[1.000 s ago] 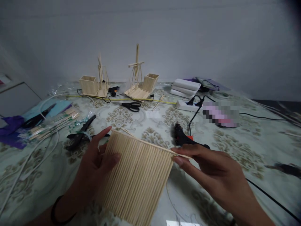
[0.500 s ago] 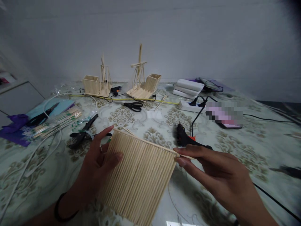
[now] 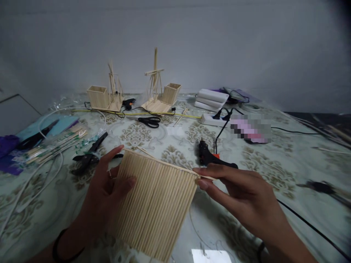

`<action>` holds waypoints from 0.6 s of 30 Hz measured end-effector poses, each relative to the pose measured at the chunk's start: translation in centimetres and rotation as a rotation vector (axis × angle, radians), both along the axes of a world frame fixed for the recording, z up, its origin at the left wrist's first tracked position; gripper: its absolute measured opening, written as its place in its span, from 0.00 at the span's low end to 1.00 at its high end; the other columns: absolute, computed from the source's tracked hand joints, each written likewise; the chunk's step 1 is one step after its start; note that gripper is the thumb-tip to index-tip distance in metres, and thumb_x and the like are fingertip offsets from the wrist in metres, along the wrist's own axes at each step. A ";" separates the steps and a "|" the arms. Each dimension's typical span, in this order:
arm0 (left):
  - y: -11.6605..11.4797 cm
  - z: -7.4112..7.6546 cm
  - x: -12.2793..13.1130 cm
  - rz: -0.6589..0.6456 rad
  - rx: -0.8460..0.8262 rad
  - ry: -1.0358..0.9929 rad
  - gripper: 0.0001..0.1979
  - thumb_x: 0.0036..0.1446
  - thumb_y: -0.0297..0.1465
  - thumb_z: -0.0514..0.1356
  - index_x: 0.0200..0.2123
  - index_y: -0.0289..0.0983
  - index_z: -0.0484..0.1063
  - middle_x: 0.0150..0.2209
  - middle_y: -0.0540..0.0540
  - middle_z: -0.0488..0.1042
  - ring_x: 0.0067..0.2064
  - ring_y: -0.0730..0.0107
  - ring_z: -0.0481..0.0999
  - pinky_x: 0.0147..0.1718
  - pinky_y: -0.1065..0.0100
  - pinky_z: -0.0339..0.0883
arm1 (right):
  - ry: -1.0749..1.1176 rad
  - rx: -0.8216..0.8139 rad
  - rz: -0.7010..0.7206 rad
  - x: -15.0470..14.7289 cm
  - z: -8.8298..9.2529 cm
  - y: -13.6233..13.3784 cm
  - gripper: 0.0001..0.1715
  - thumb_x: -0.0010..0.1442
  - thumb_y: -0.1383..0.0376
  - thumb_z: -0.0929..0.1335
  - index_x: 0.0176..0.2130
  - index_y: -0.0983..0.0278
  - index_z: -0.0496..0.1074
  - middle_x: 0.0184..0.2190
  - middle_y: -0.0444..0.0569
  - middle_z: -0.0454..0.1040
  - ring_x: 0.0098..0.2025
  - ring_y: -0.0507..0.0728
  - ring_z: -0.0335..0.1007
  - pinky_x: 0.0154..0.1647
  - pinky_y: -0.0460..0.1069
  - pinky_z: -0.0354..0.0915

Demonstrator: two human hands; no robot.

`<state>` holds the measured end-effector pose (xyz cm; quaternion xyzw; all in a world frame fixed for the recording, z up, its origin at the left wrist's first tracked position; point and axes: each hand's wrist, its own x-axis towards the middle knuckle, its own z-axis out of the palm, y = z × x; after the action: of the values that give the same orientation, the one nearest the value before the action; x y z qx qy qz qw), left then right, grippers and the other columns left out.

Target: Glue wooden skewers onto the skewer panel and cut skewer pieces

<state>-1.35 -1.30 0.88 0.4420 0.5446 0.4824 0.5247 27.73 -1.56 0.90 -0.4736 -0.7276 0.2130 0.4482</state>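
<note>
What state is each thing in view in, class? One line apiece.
Stick panel, held, tilted
Thin stick, along panel's far edge
Left hand, gripping panel
Right hand, pinching stick
Nearer glue gun, lying down
Power strip, plugs inserted
Central scissors, lying flat
Left wooden box, open-topped

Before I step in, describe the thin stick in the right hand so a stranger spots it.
Over the patterned table, find the pale ribbed panel in the left hand. The thin stick lies along its far edge, pinched by the right hand. Unlike the panel's parallel sticks, it runs crosswise and pokes past the corner.
</note>
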 end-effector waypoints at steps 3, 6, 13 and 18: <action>0.1 0.0 0.0 0.008 0.002 0.003 0.45 0.55 0.39 0.75 0.72 0.54 0.59 0.44 0.47 0.87 0.35 0.60 0.87 0.29 0.68 0.81 | -0.012 -0.010 0.002 0.0 0.0 -0.1 0.06 0.66 0.61 0.75 0.44 0.52 0.84 0.38 0.45 0.88 0.33 0.60 0.84 0.35 0.52 0.75; 0.3 -0.4 -0.3 -0.020 0.015 0.008 0.46 0.56 0.40 0.75 0.72 0.54 0.58 0.45 0.47 0.87 0.36 0.61 0.87 0.30 0.69 0.82 | -0.014 -0.013 0.008 0.0 0.0 -0.1 0.06 0.67 0.61 0.75 0.44 0.52 0.84 0.39 0.46 0.88 0.34 0.59 0.84 0.36 0.51 0.75; 0.5 -0.8 -0.4 -0.061 0.030 -0.017 0.45 0.58 0.40 0.74 0.73 0.54 0.56 0.45 0.46 0.87 0.35 0.63 0.88 0.30 0.70 0.82 | 0.138 -0.083 -0.111 0.6 0.4 0.3 0.07 0.70 0.57 0.72 0.43 0.55 0.82 0.30 0.44 0.82 0.30 0.55 0.78 0.33 0.49 0.71; 0.5 -0.6 -0.5 -0.051 0.030 0.000 0.46 0.58 0.40 0.74 0.73 0.54 0.56 0.47 0.46 0.87 0.37 0.60 0.89 0.30 0.69 0.82 | 0.327 -0.095 -0.144 1.4 -0.2 1.2 0.16 0.72 0.53 0.70 0.34 0.58 0.75 0.26 0.43 0.73 0.29 0.54 0.70 0.32 0.49 0.66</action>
<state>-1.84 -0.75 0.26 0.4636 0.5260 0.4769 0.5301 29.14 -0.35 0.69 -0.5043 -0.5983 0.2886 0.5518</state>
